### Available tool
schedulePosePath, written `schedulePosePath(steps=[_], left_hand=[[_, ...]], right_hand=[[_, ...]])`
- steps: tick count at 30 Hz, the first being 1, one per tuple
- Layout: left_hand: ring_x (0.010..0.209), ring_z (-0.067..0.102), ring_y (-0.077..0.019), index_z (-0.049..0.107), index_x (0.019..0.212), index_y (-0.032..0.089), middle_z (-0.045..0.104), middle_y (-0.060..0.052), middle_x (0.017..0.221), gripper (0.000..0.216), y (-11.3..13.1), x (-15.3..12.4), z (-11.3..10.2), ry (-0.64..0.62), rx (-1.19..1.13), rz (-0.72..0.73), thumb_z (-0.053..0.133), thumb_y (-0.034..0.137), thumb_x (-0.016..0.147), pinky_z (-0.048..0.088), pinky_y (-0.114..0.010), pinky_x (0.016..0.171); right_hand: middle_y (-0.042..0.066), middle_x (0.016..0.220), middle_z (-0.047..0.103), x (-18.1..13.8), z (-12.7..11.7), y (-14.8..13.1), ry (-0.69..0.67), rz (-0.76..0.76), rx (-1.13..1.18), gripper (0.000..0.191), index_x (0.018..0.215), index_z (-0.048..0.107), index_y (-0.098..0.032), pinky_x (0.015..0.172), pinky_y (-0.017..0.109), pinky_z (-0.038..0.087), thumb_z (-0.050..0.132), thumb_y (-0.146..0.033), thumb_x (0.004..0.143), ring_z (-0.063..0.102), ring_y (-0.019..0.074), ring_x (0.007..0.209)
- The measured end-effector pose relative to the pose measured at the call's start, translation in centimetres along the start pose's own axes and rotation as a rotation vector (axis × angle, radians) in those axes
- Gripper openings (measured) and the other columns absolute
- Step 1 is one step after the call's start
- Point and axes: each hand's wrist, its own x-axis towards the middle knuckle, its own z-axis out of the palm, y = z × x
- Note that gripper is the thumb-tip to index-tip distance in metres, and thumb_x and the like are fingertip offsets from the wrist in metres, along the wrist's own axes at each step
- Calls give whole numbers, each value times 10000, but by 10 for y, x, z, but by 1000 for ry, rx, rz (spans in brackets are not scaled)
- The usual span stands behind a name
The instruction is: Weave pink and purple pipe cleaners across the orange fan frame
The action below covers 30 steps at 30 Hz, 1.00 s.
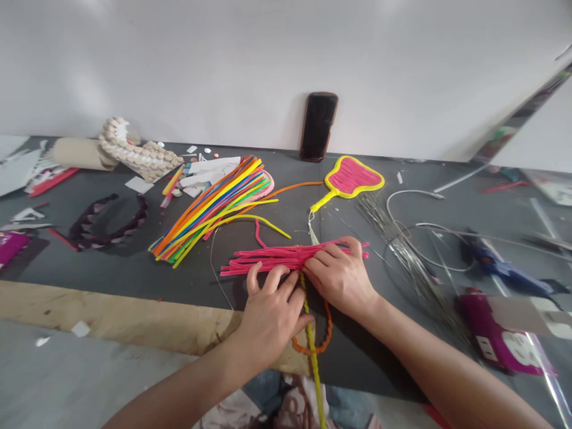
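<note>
A bundle of pink pipe cleaners lies crosswise on the dark table in front of me. My right hand is closed over the right half of the bundle, its fingertips at the middle. From below, my left hand bends its fingers against the bundle's lower edge, close to my right fingertips. Its thumb points right, beside a yellow twisted pipe cleaner cord that runs from the bundle over the table edge. An orange twisted cord loops around there. My fingers hide the bundle's middle.
Multicoloured pipe cleaners lie left of centre. Behind my hands are a pink and yellow fan shape and a phone against the wall. Wires and a purple packet lie right. A dark braided headband is left.
</note>
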Motion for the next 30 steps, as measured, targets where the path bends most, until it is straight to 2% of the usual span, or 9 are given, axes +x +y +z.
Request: schedulePosePath(steps=[6,11,18,21,23,27,28,30], left_hand=[[1169,522,-272,645,849,211,721,-15,1127,265,-2,3,1,-14,-24,24,683,473,842,168,-606,1084],[1206,505,-280,642,797,215,720,-22,1093,254,-3,6,0,-28,-20,23,697,460,832,173,-618,1092],[1185,501,-324,644,812,230,703,-47,1131,313,-5,8,-1,-65,-30,-23,762,512,744,226,-670,1040],[1165,511,-326,654,819,237,694,-56,1158,324,-6,9,-1,-64,-30,-25,773,522,724,239,-676,1036],[1156,524,-313,659,804,235,705,-43,1131,319,-6,8,-3,-48,-26,-11,763,528,734,195,-677,1071],[1168,550,-246,681,848,238,739,9,975,204,-5,4,-6,52,29,19,637,433,888,-28,-612,1174],[1178,551,-225,690,921,241,741,17,1002,169,-6,3,-6,80,56,30,584,372,934,-81,-585,1183],[1241,524,-216,670,1121,242,709,5,1183,230,-7,3,-5,94,103,63,502,312,981,-161,-571,1176]], right_hand=[[-22,625,624,2,2,0,21,7,-43,240,685,613,-191,926,420,244,540,-169,913,504,144,690],[-14,655,636,2,1,1,-5,-7,-52,217,732,642,-203,921,416,247,538,-172,920,506,154,720],[21,948,717,1,1,4,10,52,-59,132,900,685,-238,879,394,275,560,-239,942,516,186,866],[5,966,725,0,3,7,0,42,15,124,904,701,-256,881,392,275,583,-229,932,525,184,888],[-4,924,730,0,5,9,-18,48,67,152,879,708,-256,881,388,274,573,-219,937,531,172,868],[2,884,725,-1,7,10,-21,60,103,204,842,714,-245,872,382,270,543,-250,954,525,169,851],[4,874,722,-1,7,10,-15,58,105,215,834,713,-240,871,381,270,537,-257,956,523,169,846],[8,862,718,-1,7,9,-5,56,104,228,812,708,-228,875,382,270,534,-257,955,523,169,840]])
